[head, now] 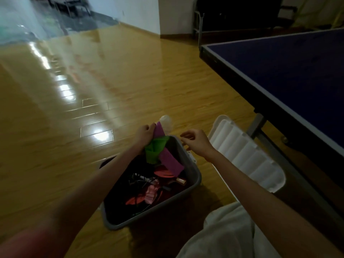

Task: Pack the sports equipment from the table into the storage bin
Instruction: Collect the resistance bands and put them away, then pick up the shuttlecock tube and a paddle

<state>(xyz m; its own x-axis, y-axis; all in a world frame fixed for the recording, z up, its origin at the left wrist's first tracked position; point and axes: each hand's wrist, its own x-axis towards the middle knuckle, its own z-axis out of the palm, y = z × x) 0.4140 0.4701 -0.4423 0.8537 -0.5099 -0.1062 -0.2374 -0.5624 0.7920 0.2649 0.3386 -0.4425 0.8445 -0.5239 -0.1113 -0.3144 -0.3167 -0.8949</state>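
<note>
A grey storage bin (pixel 193 175) stands on the wooden floor below me, holding red paddles (pixel 163 173), dark cords and a pink item (pixel 151 192). My left hand (pixel 144 134) grips a purple band (pixel 167 157) and a green band (pixel 155 148) at the bin's far rim; both hang down into the bin. Over the bin's right far corner hovers my right hand (pixel 195 140), fingers loosely curled and holding nothing. A pale translucent object (pixel 166 122) sits just behind the bands; what it is I cannot tell.
The bin's white lid (pixel 247 153) leans to the right of the bin. A blue table-tennis table (pixel 290 71) fills the right side, its metal leg (pixel 256 125) near the lid. Glossy wooden floor (pixel 93 86) stretches left and ahead. My pale trouser leg (pixel 229 233) is at the bottom.
</note>
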